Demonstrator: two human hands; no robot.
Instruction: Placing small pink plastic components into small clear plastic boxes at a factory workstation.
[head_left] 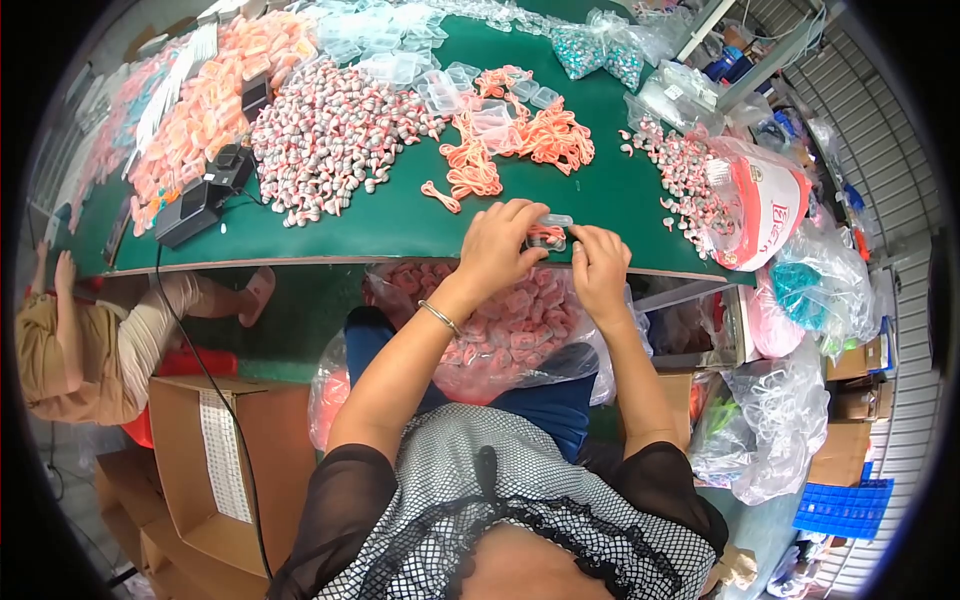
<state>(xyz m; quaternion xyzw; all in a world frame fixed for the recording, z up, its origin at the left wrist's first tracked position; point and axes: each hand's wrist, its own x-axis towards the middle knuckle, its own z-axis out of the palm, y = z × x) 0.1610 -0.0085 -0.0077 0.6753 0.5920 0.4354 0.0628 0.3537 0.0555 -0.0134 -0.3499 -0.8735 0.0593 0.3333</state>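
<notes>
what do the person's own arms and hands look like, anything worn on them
Both forearms are bare. The left hand has a thin silver bangle at the wrist. The right hand shows no ring or band. Sheer black sleeves cover the upper arms to about the elbows.

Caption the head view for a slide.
Both hands, left hand and right hand, close a small clear case at the green table edge.

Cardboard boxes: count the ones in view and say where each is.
4, maybe more hidden. One open cardboard box stands on the floor at lower left, another sits behind it, and two small ones are stacked at right beside the clear bags.
</notes>
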